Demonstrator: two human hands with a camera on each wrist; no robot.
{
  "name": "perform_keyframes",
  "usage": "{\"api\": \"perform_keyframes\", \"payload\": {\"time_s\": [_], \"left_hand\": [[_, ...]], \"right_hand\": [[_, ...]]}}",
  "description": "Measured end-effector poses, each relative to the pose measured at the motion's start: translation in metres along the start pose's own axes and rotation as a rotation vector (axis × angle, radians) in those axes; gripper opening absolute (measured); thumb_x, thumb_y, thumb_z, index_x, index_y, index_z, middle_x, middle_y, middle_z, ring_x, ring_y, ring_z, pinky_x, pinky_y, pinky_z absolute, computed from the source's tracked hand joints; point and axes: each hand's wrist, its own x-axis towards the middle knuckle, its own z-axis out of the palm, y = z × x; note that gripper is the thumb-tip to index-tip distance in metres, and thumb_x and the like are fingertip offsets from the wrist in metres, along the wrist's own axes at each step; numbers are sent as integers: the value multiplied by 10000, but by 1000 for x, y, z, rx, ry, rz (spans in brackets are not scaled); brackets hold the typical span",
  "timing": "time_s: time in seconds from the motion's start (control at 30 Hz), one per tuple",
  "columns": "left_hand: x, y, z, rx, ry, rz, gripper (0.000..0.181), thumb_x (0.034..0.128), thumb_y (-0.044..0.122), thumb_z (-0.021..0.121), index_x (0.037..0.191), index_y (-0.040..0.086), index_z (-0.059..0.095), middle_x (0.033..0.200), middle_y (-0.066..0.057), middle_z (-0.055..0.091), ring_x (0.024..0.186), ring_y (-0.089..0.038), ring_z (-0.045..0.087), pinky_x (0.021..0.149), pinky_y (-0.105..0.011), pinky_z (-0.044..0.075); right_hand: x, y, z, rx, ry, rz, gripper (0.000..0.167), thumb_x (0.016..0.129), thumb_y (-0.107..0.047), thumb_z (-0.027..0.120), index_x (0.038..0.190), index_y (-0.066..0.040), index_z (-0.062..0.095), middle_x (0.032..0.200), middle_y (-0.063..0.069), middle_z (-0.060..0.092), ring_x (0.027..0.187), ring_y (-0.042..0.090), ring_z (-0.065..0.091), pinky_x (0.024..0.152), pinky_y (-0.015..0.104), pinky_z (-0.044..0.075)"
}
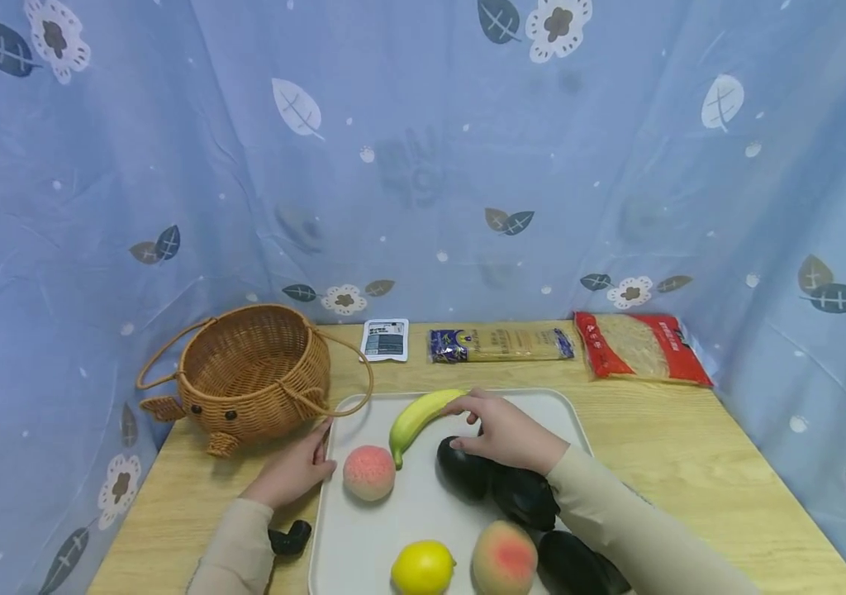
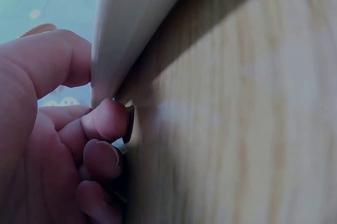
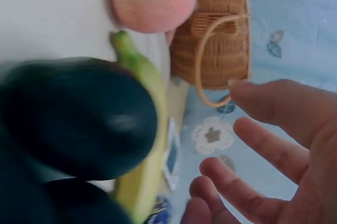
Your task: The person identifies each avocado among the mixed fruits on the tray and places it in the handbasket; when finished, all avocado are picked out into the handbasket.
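Note:
My left hand [image 1: 295, 468] rests at the left side of the white tray [image 1: 423, 516]; in the left wrist view its thumb touches the tray's outer wall and the other fingers bend near the tabletop. My right hand [image 1: 505, 430] hovers over the tray, above two dark, glossy eggplants [image 1: 465, 469] and beside a yellow-green banana [image 1: 423, 411]. In the right wrist view, nothing lies between that hand's spread fingers [image 3: 258, 142]. A pink peach [image 1: 369, 473] sits left of the banana. Nearer me lie a lemon [image 1: 422, 568], a larger peach [image 1: 505, 558] and another dark eggplant [image 1: 575, 564].
A wicker basket [image 1: 259, 413] with an animal face stands left of the tray, one handle reaching over the tray's corner. Along the back lie a small white packet [image 1: 384, 340], a pasta pack [image 1: 501, 345] and a red bag [image 1: 642, 347]. A patterned blue curtain [image 1: 423, 165] hangs behind.

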Motion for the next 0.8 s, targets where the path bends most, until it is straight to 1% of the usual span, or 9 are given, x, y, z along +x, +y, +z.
{"api": "perform_keyframes", "payload": {"time_s": [0.03,0.13,0.27,0.43,0.53,0.63,0.8], "left_hand": [[0,0,0,-2,-1,3,794,915,151,745,1586,-55,373,763,63,490,607,-78,423,563,-273,345],[1,0,-1,10,-5,9,792,920,147,739,1587,-59,365,768,60,487,614,-76,422,570,-272,350],[1,0,-2,22,-13,5,791,918,155,734,1585,-60,368,767,61,486,613,-81,423,569,-273,345],[0,3,0,30,-12,1,786,914,165,740,1580,-53,386,757,71,486,607,-78,422,565,-275,341],[0,3,0,32,-14,4,786,919,168,742,1581,-56,381,756,71,486,610,-78,423,571,-278,346],[0,2,-1,27,-21,-1,791,927,173,740,1588,-53,369,762,62,488,616,-89,426,575,-281,350],[0,1,-2,30,-26,-11,795,937,189,737,1598,-40,359,770,56,491,622,-97,429,580,-282,350]], "right_hand": [[-3,3,2,2,-12,5,426,927,-192,823,1321,-105,687,1288,127,618,1012,271,638,837,393,549],[-10,9,7,9,-38,14,459,907,-198,842,1329,-117,678,1287,154,602,1019,289,651,846,415,550],[-16,12,14,2,-62,21,481,882,-203,866,1321,-127,685,1209,128,606,1022,286,652,847,428,559],[-22,14,22,-58,-80,26,529,839,-212,904,1317,-146,688,1229,123,611,1043,275,635,918,478,551],[-23,14,26,-90,-87,21,556,824,-183,913,1329,-150,683,1247,125,612,1079,292,628,947,497,538],[-22,14,28,-121,-83,9,572,819,-164,914,1341,-158,679,1249,107,622,1086,283,639,946,480,541],[-17,13,32,-184,-74,-8,604,809,-193,923,1358,-169,671,1268,89,657,1081,255,666,939,462,551]]}}
